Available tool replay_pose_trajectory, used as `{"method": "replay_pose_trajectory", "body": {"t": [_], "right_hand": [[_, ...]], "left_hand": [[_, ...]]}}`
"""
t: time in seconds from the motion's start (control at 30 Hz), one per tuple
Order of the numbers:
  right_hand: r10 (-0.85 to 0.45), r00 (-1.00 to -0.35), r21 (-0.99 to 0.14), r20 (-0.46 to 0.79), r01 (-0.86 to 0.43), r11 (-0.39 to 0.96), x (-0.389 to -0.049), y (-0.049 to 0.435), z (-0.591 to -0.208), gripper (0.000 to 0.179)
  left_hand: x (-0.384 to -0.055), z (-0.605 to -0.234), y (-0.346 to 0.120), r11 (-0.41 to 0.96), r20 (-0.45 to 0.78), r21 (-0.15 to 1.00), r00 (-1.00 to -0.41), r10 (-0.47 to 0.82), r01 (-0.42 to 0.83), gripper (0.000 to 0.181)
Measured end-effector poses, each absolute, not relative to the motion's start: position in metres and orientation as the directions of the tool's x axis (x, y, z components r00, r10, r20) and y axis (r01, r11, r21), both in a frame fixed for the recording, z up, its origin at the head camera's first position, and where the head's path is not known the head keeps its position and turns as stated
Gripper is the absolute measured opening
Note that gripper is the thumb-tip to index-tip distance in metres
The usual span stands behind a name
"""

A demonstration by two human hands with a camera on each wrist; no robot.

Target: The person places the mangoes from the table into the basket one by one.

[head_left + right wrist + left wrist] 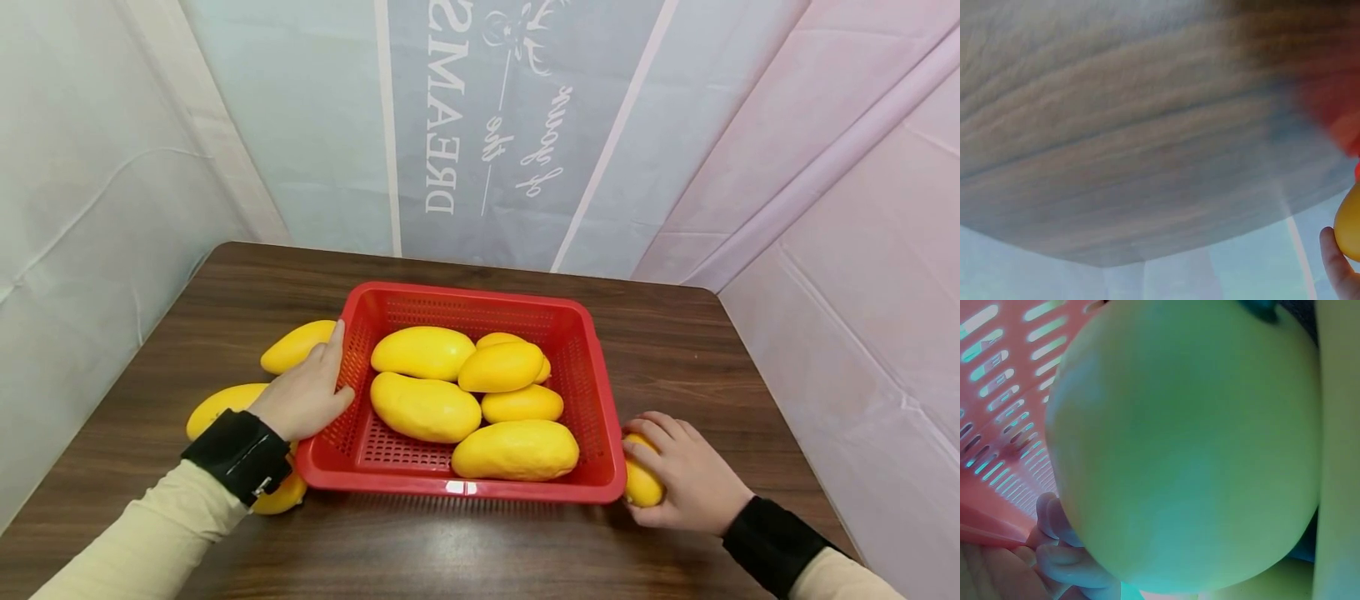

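One small yellow mango (645, 477), gripped under curled fingers of right hand (687, 475) just outside right front corner of red basket (375, 480). Left hand (306, 392): grips basket's left rim, thumb over edge, bent fingers outside wall. Several mangoes (425, 407) inside basket: large ones at left and front, smaller ones at right, one resting on others. Three more mangoes (297, 348) on dark table (465, 554), left of basket.
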State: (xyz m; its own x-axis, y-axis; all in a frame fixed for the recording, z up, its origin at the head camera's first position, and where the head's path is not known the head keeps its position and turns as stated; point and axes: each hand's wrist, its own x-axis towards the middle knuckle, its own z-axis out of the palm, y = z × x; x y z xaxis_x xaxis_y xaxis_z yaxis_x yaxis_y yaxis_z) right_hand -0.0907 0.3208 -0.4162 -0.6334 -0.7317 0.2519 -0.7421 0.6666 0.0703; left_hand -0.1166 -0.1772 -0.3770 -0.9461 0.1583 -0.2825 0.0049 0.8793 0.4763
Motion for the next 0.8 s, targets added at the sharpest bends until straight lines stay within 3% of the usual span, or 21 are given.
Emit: {"method": "replay_pose_trajectory", "body": {"t": [0.27, 0.4, 0.8], "right_hand": [[-0.720, -0.616, 0.079, 0.321, -0.740, 0.668, -0.108, 0.332, -0.397, 0.054], [-0.708, -0.595, 0.075, 0.381, -0.743, 0.665, -0.117, 0.327, -0.384, 0.068], [-0.731, -0.544, 0.046, 0.412, -0.789, 0.612, -0.134, 0.293, -0.367, 0.067]], "left_hand": [[-0.117, -0.377, -0.177, 0.883, -0.284, 0.469, -0.946, 0.157, 0.006, 0.097], [-0.117, -0.377, -0.177, 0.886, -0.285, 0.463, -0.946, 0.152, 0.003, 0.097], [-0.117, -0.376, -0.177, 0.884, -0.286, 0.468, -0.945, 0.156, 0.004, 0.097]]}}
